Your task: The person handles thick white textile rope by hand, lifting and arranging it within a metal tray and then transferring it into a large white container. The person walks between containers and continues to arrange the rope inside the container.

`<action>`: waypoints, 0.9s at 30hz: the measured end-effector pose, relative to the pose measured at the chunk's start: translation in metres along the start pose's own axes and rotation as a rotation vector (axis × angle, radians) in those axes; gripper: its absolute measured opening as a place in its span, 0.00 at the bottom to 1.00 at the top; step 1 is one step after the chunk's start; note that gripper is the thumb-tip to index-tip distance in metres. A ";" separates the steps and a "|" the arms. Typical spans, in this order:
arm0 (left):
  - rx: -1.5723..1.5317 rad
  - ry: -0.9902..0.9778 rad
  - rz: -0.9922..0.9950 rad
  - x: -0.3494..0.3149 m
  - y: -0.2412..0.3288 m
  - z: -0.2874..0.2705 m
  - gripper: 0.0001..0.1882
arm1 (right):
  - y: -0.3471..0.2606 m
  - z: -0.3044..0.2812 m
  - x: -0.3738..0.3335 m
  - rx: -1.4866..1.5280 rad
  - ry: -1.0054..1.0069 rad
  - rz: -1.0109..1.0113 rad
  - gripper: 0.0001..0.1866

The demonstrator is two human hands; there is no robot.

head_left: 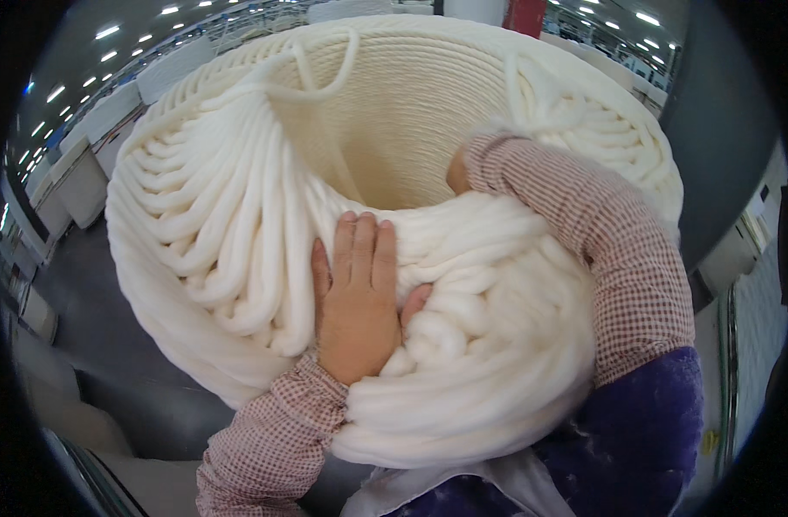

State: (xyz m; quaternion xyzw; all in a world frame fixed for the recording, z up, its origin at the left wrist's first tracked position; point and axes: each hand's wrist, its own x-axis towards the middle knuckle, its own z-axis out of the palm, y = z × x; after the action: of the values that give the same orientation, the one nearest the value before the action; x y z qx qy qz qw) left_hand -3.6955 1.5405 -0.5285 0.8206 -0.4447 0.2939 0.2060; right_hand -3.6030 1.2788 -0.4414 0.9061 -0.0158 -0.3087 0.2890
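A large ring-shaped coil of thick, soft cream-white fibre sliver [206,215] stands in front of me, with a deep hollow in its middle. My left hand [358,314] lies flat on the near part of the coil, its fingers stretched toward the hollow and its thumb out to the right. On the right, my right arm bends over a bunched section of sliver [506,345]. My right hand [457,171] reaches down inside the hollow behind that bunch, its fingers hidden. A loose loop of sliver [351,65] sticks up at the far left of the hollow.
Dark floor [118,353] shows at the left, with white bins [79,183] beyond it. A dark grey column [719,129] rises at the right. A red post [525,15] stands behind the coil.
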 end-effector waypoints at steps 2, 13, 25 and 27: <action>-0.025 -0.010 -0.009 0.002 -0.001 -0.002 0.40 | 0.001 0.015 0.003 -0.013 -0.023 -0.016 0.36; 0.023 0.032 0.000 0.003 0.003 -0.005 0.37 | 0.023 0.019 -0.229 0.946 0.779 -1.390 0.21; 0.006 0.200 -0.070 0.002 0.009 -0.003 0.34 | 0.035 -0.089 -0.135 0.957 0.770 -0.413 0.29; 0.001 0.221 -0.095 0.000 0.011 -0.004 0.35 | 0.011 -0.116 -0.068 0.897 0.464 -0.178 0.45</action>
State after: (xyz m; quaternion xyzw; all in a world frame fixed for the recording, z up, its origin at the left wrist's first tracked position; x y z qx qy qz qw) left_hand -3.7060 1.5371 -0.5250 0.8035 -0.3797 0.3727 0.2672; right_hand -3.5907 1.3428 -0.3234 0.9834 -0.0046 -0.0858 -0.1596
